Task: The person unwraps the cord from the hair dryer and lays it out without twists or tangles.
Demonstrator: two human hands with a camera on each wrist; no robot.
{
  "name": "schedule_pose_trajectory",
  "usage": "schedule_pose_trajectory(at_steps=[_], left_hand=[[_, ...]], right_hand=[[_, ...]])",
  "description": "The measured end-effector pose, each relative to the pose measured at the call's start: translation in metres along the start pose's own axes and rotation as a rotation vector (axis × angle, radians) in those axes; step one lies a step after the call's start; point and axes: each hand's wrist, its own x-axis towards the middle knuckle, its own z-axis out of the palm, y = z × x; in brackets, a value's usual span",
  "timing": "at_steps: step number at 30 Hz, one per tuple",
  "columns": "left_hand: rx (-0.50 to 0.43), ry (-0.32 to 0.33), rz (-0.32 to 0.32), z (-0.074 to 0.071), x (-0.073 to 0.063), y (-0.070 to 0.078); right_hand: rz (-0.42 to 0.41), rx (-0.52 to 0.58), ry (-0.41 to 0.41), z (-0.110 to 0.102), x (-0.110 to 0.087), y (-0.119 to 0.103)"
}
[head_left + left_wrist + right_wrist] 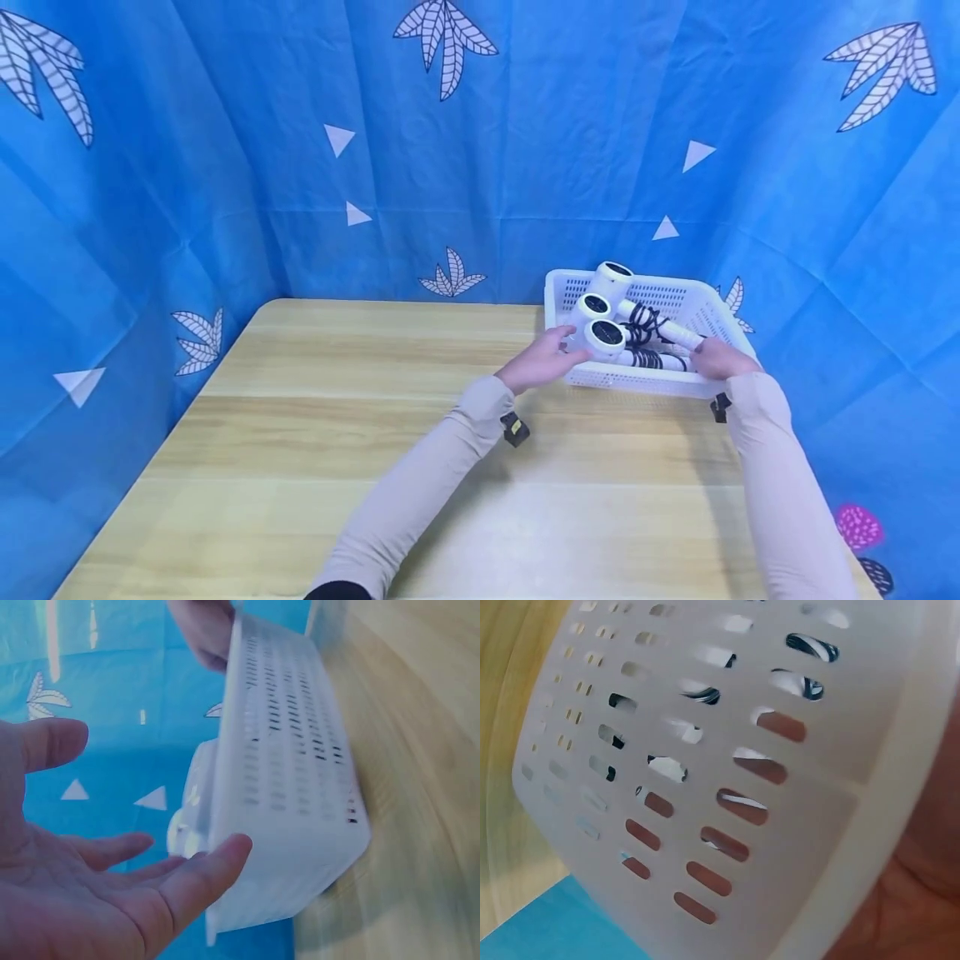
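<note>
A white slatted plastic basket holds several white hair dryers, black cords wound round their handles. My left hand is at the basket's left end, beside the nearest dryer heads. Its fingers are spread and nothing lies in the palm in the left wrist view. My right hand reaches over the basket's front right rim, by the dryers' handle ends. Through the slots in the right wrist view its fingers show inside, behind the basket wall; their hold on a handle is hidden.
The basket stands at the back right of a light wooden table. A blue curtain with leaf and triangle prints hangs behind and along both sides. Small black devices sit at both wrists, over beige sleeves.
</note>
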Motion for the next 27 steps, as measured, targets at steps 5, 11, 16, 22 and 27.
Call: schedule_pose_trajectory(at_steps=[5, 11, 16, 22, 27], left_hand=[[-0.033, -0.014, 0.029, 0.011, 0.008, 0.001], [-0.047, -0.071, 0.053, 0.019, 0.018, 0.002], [-0.081, -0.123, -0.044, 0.025, 0.024, 0.010], [0.026, -0.111, -0.113, 0.029, 0.028, 0.017], [0.045, -0.080, -0.193, 0.034, 0.034, 0.017]], right_hand=[[-0.038, -0.048, -0.041, -0.001, 0.009, 0.002], [-0.031, -0.069, -0.091, -0.001, 0.015, 0.005], [0.017, -0.024, -0.125, 0.001, 0.015, 0.003], [0.036, 0.026, -0.128, 0.004, 0.016, -0.002], [0.108, 0.085, -0.122, 0.005, 0.018, -0.003]])
